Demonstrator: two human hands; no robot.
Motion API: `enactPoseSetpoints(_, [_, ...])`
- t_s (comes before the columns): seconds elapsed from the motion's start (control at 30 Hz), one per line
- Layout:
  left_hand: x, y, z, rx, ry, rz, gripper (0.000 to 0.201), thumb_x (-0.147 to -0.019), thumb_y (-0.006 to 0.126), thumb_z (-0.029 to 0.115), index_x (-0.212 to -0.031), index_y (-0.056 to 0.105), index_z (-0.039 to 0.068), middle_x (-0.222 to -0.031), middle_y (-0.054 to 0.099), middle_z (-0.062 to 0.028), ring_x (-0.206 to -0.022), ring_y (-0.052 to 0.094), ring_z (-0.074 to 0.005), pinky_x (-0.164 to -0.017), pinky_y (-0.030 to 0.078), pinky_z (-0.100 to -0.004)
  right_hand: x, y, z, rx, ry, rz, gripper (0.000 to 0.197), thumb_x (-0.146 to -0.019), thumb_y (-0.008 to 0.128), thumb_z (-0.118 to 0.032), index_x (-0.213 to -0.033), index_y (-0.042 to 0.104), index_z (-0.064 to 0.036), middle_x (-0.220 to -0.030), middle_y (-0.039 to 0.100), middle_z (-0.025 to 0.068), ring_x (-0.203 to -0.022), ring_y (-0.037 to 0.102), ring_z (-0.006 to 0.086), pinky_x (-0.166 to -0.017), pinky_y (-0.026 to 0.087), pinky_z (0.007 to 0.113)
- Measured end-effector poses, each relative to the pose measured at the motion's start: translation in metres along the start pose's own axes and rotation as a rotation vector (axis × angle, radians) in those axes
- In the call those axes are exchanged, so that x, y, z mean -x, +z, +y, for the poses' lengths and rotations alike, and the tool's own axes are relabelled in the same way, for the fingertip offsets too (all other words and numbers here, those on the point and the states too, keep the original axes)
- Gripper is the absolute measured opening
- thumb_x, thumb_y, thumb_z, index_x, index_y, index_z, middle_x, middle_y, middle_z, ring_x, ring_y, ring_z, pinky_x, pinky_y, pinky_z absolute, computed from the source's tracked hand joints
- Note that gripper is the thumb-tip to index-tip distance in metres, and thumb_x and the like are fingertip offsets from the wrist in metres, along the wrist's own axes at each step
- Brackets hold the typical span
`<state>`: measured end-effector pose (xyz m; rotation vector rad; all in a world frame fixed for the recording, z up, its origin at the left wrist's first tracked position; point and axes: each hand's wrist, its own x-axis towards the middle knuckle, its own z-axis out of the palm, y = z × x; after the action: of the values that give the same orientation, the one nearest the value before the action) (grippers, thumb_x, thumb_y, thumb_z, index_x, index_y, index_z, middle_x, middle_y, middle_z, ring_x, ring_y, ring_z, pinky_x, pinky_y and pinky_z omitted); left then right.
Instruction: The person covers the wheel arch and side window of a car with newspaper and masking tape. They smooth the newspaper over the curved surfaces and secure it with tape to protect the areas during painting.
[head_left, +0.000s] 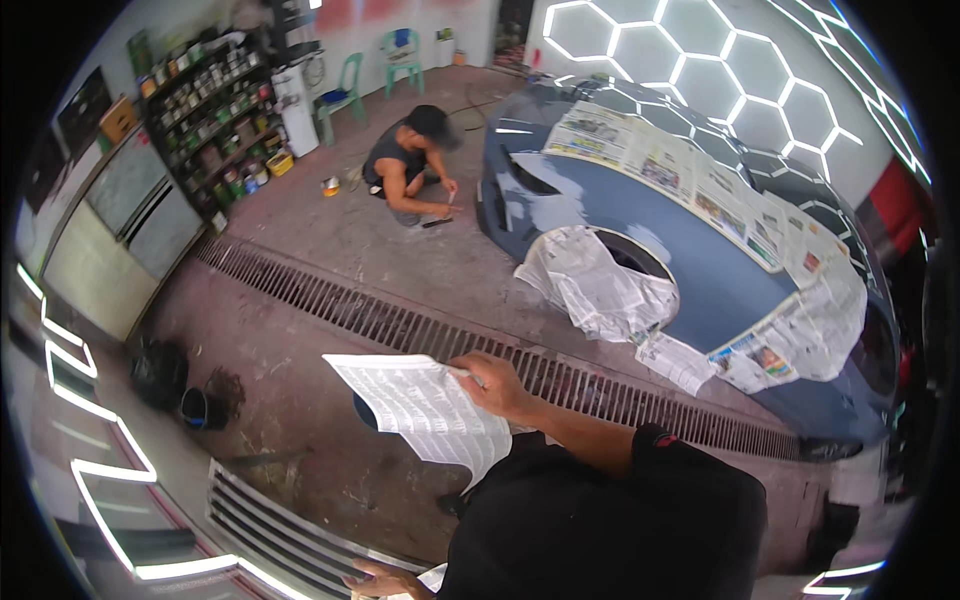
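Grips loose newspaper sheet [430, 415] w/ R hand [495, 387], pinched firmly at upper R edge, approx. one corner. Hangs off to the L of R hand and a bit below it in the head view, w/ most of the area unsupported; seems longest on a slant, upper L to lower R, but curled at the bottom, so can't fix the long axis for sure. Much nearer R hand than L, being in direct contact w/ it; well apart from L hand [385, 580], down at the lower edge and partly cut off. Can't tell L hand's grip: looks loosely spread, w/ pale paper-like scrap [432, 577] just beside it, poss. touching. Behind the sheet, mostly hidden: dark blue rounded object [364, 412], kind unclear. Past R hand: long slatted floor grate [350, 300], running diag. upper L to lower R, roughly w/ the sheet's slant. Across the grate, up and to the R: blue-grey car body [720, 290], w/ newspaper masking [660, 170] along the top and crumpled newspaper cover [595, 290] by the wheel arch [632, 252]. R hand thus between sheet and car. Farther up: crouching co-worker [405, 165], near small yellow tin [330, 187].
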<state>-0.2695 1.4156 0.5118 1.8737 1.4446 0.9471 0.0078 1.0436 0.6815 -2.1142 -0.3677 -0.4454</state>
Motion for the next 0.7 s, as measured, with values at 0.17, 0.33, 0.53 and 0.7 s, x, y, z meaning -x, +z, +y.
enactPoseSetpoints(0.17, [0.080, 0.040, 0.186, 0.320, 0.717, -0.546, 0.082, -0.102, 0.088, 0.043, -0.162, 0.053, 0.000, -0.156, 0.058, -0.0247, -0.144, 0.054, -0.0435, -0.114, 0.047, -0.0514, 0.083, -0.072, 0.032, 0.112, -0.101, -0.201, 0.037, -0.098, 0.076, -0.014, -0.136, 0.078, -0.0125, -0.127, 0.077, 0.0135, -0.114, 0.076, 0.0383, -0.099, 0.062, 0.051])
enactPoseSetpoints(0.33, [0.247, 0.003, 0.352, 0.140, 1.602, -1.038, 0.088, -0.083, 0.097, 0.037, -0.159, 0.062, 0.012, -0.149, 0.063, -0.0189, -0.137, 0.057, -0.0468, -0.113, 0.042, -0.0625, 0.164, -0.166, 0.078, 0.179, 0.035, -0.329, 0.037, -0.101, 0.076, -0.020, -0.138, 0.077, -0.0161, -0.126, 0.077, 0.0128, -0.114, 0.076, 0.0380, -0.096, 0.061, 0.052])
enactPoseSetpoints(0.53, [0.472, 0.026, 0.364, 0.444, 1.967, -1.466, 0.041, -0.085, 0.095, 0.023, -0.121, 0.078, 0.013, -0.120, 0.072, -0.0134, -0.117, 0.064, -0.0428, -0.104, 0.048, -0.0573, 0.285, -0.323, 0.141, 0.156, 0.203, 0.023, 0.027, -0.099, 0.078, -0.023, -0.124, 0.082, -0.0144, -0.109, 0.081, 0.0133, -0.103, 0.078, 0.0407, -0.089, 0.062, 0.054])
enactPoseSetpoints(0.7, [0.669, -0.022, 0.387, 0.526, 2.210, -1.642, 0.022, -0.094, 0.088, 0.023, -0.103, 0.076, 0.007, -0.110, 0.073, -0.0136, -0.108, 0.063, -0.0418, -0.097, 0.049, -0.0564, 0.388, -0.464, 0.150, 0.118, 0.521, 0.254, 0.027, -0.101, 0.080, -0.031, -0.119, 0.083, -0.0105, -0.105, 0.081, 0.0163, -0.102, 0.078, 0.0422, -0.086, 0.060, 0.053])
